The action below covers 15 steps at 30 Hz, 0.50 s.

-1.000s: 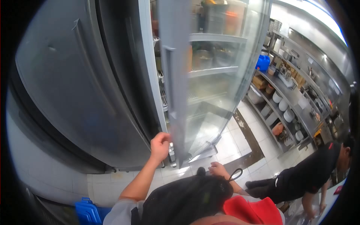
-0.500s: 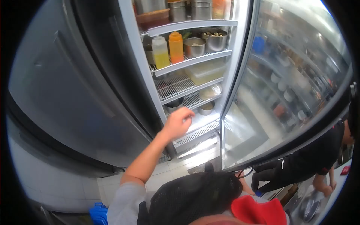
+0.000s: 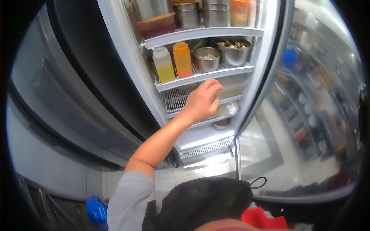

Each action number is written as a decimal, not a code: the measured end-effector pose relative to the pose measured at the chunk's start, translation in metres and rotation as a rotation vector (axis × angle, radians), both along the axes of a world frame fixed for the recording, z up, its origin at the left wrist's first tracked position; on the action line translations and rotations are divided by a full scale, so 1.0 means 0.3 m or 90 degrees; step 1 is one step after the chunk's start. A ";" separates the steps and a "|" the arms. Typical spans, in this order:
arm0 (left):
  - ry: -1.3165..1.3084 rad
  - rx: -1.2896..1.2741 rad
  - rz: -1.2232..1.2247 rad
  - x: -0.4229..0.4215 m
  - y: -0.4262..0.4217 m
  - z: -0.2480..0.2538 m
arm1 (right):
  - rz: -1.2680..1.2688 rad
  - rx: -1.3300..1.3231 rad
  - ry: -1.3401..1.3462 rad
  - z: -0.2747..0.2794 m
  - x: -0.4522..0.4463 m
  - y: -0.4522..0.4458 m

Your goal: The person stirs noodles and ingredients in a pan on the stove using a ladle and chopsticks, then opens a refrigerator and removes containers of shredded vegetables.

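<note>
My left hand is raised in front of the open refrigerator's middle shelves, fingers loosely bent and thumb apart, with nothing seen in it. Behind it lies a wide translucent container, partly covered by the hand. On the shelf above stand a clear squeeze bottle of yellow liquid, an orange squeeze bottle, a small steel pot and a larger steel pot with chunky food. A plastic-wrapped item and a round container sit lower down. My right hand is out of sight.
The glass refrigerator door stands swung open on the right. A dark closed appliance door is on the left. Steel containers fill the top shelf. A blue plastic object is at the lower left.
My left hand has moved up and right, from the bottom shelf to the middle shelves. The view has come closer to the refrigerator. The person at the right is no longer plainly visible.
</note>
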<state>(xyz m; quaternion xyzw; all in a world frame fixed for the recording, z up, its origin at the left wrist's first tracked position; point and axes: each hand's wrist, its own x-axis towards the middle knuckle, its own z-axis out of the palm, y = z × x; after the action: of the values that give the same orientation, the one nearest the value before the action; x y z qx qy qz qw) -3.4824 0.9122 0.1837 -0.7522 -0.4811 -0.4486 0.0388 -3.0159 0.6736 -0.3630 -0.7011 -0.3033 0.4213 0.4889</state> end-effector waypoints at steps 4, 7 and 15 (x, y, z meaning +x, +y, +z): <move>0.056 0.065 0.071 -0.025 0.077 0.121 | 0.109 -0.101 -0.067 0.056 -0.051 0.234; 0.077 0.150 0.134 -0.090 0.110 0.199 | 0.197 -0.125 -0.100 0.090 -0.090 0.403; 0.111 0.442 0.444 -0.377 0.191 0.578 | 0.355 -0.158 -0.155 0.162 -0.186 0.583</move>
<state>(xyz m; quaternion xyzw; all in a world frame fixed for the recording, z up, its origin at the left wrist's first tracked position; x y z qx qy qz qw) -3.5955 0.9696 0.3571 -0.5235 -0.5214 -0.4782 0.4748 -3.0717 0.8484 -0.3145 -0.6903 -0.4865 0.4858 0.2255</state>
